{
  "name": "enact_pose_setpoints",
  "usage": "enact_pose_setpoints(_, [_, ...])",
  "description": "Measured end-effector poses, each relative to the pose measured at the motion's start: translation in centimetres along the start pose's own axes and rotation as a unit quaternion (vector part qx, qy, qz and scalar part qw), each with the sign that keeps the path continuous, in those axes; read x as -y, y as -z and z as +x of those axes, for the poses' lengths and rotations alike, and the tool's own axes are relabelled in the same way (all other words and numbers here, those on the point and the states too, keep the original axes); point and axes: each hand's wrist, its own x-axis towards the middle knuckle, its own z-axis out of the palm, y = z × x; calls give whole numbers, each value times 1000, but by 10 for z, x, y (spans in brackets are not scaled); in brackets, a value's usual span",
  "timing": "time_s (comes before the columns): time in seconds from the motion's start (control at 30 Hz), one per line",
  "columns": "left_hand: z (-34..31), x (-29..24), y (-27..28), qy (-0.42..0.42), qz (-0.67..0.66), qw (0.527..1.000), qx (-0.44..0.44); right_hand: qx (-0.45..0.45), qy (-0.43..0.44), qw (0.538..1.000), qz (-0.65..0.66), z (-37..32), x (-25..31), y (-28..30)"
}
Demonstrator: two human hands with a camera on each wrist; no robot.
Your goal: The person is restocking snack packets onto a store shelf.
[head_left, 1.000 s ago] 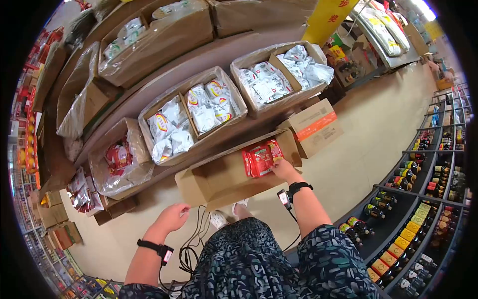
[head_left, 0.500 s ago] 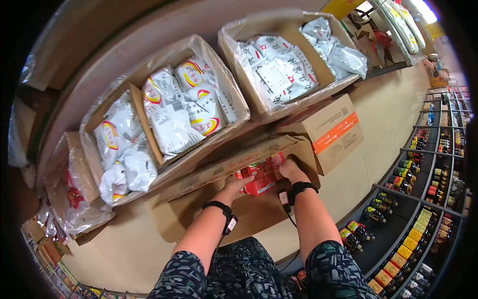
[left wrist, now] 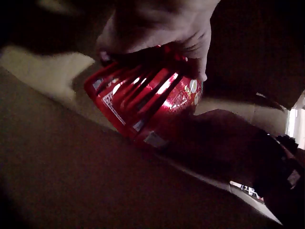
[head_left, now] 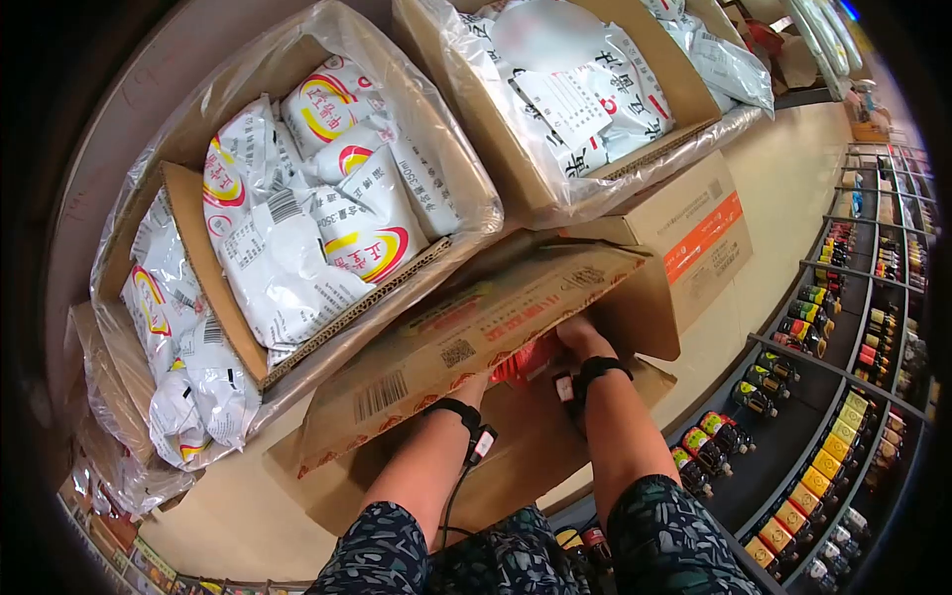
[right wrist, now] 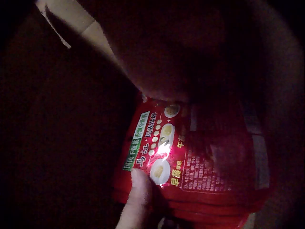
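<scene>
Inside a long cardboard carton (head_left: 516, 451) is a stack of red food packets (head_left: 528, 359), glossy and printed with bowls of food. My left hand (left wrist: 162, 26) grips one end of the stack, thumb and fingers spread to either side. My right hand (head_left: 577, 337) holds the opposite end; in the right wrist view it is a dark shape over the packets (right wrist: 190, 157). A thumb (right wrist: 136, 198) presses the stack's lower edge there. In the head view a raised printed flap (head_left: 456, 347) hides most of my left hand.
Beyond the carton, plastic-lined boxes of white bags (head_left: 297, 228) fill a low shelf, with another such box (head_left: 555, 193) beside them. A closed carton (head_left: 704, 233) with an orange stripe stands right. Bottle shelves (head_left: 783, 426) line the right side.
My left hand has come from beside the carton to the packets, joining my right. The view has moved closer and lower, and the carton's flap now covers more of the packets.
</scene>
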Motion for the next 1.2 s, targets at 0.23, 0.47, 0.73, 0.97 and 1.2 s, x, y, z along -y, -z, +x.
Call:
enact_pose_setpoints(0.23, [-39,-71,-22,18,239,970,35,97,-129,983,-83,-30,73,34])
enact_pose_setpoints(0.47, [-31,-14,5,-67,104,980,-159,-73,31,981,-179,-61,85,12])
enact_pose_setpoints(0.73, [-66,-64,-9,-1,-184,982,-40,-12,2,933,359,-25,37,-14])
enact_pose_setpoints(0.97, [-51,-46,11,127,-323,937,25,-34,-58,992,-105,-48,93,11])
enact_pose_setpoints(1.2, [-43,-33,36,167,-302,939,16,33,10,889,456,-61,90,18])
